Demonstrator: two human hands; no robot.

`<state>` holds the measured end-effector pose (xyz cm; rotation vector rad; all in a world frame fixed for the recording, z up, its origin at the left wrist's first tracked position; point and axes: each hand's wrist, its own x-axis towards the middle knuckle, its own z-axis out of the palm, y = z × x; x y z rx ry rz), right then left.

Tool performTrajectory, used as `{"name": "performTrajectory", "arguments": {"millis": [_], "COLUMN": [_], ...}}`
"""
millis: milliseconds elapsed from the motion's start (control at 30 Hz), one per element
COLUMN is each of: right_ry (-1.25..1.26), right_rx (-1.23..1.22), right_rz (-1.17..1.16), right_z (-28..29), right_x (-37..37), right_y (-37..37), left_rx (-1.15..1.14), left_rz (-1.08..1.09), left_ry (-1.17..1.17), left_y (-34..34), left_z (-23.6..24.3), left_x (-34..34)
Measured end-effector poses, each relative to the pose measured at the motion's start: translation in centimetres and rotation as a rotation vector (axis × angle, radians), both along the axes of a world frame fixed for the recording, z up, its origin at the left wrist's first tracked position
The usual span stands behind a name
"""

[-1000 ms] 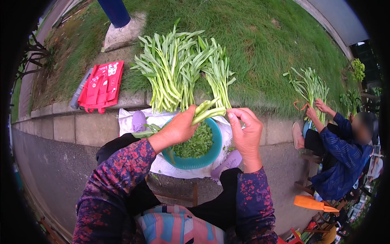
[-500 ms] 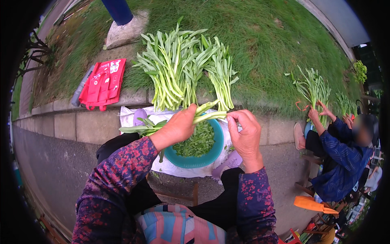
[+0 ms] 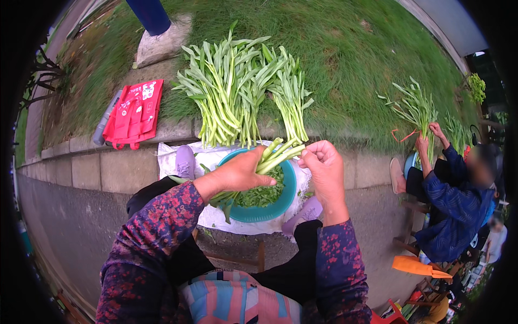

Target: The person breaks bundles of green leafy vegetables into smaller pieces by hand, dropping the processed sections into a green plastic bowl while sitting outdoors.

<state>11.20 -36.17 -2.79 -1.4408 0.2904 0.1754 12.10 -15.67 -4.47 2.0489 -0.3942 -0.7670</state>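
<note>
My left hand (image 3: 237,171) is closed round a few pale-green stalks of water spinach (image 3: 279,156). Their leafy ends hang below my left wrist, and the cut ends point up to the right. At those ends my right hand (image 3: 325,166) is pinched, thumb against fingers, touching the tip of one stalk. Under both hands stands a teal basin (image 3: 252,217) with torn green leaves (image 3: 261,195) in it. The basin rests on a white sheet (image 3: 209,217) between my purple shoes (image 3: 185,162). Beyond it, bunches of water spinach (image 3: 221,102) lean over the kerb.
A red bag (image 3: 134,114) and a grey cylinder (image 3: 108,117) lie on the kerb (image 3: 121,168) at left. Beyond are a blue post (image 3: 148,15) and grass (image 3: 345,70). At right a seated co-worker (image 3: 456,202) handles greens (image 3: 418,110); an orange bag (image 3: 418,265) is nearby.
The held stalks have tilted, their cut ends pointing more upward and their leaves dropping lower over the basin's near rim. My right hand has stayed at the cut ends. The co-worker's hands have shifted.
</note>
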Motion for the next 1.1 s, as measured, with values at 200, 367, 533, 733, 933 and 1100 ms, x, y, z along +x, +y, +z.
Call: {"name": "performTrajectory", "arguments": {"millis": [200, 367, 533, 733, 933, 1100], "right_ry": [-0.031, -0.373, -0.484, -0.431, -0.221, 0.06], "right_rx": [-0.03, -0.441, -0.63, -0.736, -0.453, -0.3], "right_rz": [-0.006, 0.042, 0.161, 0.349, 0.376, 0.36], "right_z": [0.5, 0.5, 1.0, 0.5, -0.9, -0.6], "right_x": [0.2, 0.3, 0.1, -0.3, -0.5, -0.5], "right_y": [-0.1, 0.0, 0.0, -0.4, -0.8, -0.8], "left_rx": [0.049, 0.213, 0.404, 0.508, 0.486, 0.44], "left_rz": [0.039, 0.051, -0.008, -0.052, -0.076, -0.151], "left_ry": [0.058, -0.293, -0.557, -0.732, -0.752, -0.701], "left_y": [-0.9, 0.0, -0.4, -0.5, -0.6, -0.4], "left_z": [0.6, -0.3, -0.6, -0.2, -0.6, -0.7], "left_x": [-0.4, -0.5, -1.2, -1.5, -1.6, -1.4]}}
